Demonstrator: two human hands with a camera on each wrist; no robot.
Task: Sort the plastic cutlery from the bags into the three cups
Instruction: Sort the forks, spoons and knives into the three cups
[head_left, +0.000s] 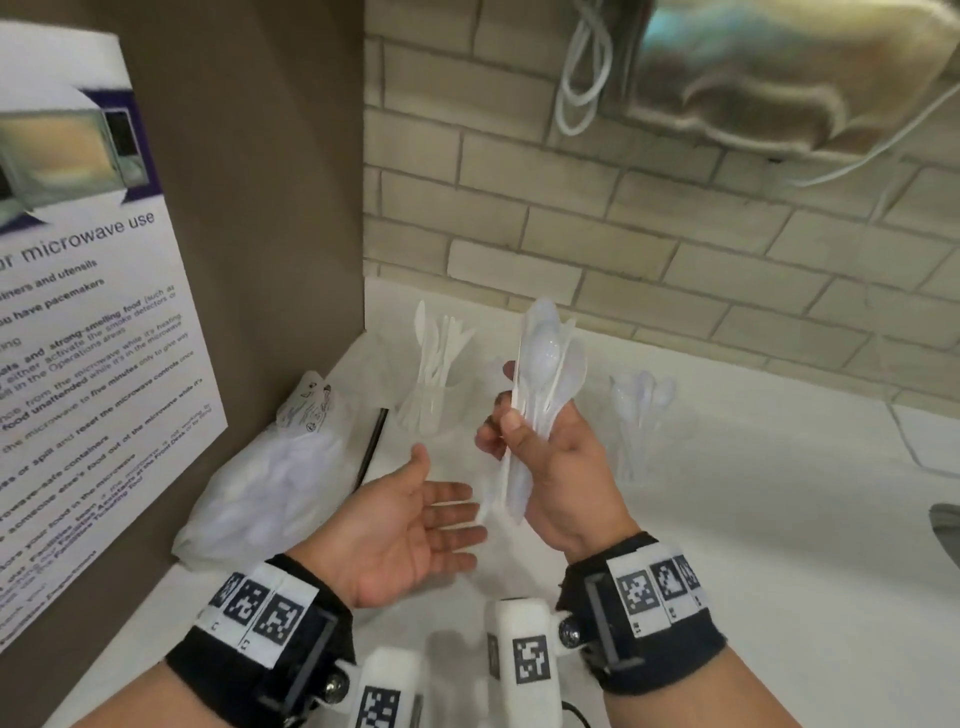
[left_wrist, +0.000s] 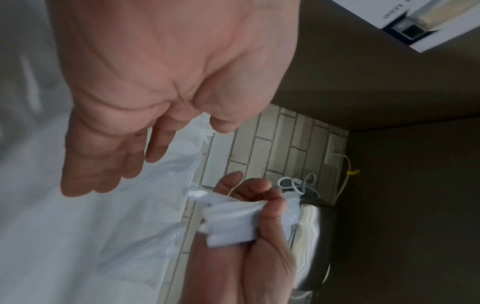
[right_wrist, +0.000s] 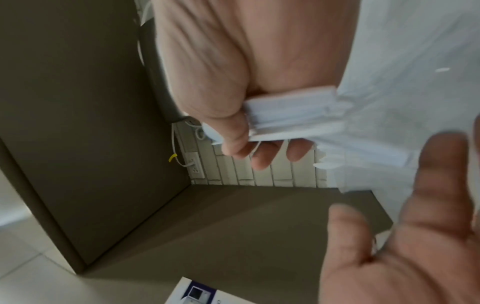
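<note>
Here, spoons (head_left: 545, 364) clasped in right hand (head_left: 561, 483); left hand (head_left: 410, 530) slack-fingered, palm-up beside.

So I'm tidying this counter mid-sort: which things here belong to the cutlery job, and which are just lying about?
Job:
- bundle of spoons in the right hand
- cup of knives
- cup of spoons
- cutlery bag
- left hand, empty

Lying about:
- microwave notice
- black stick
- white cable
</note>
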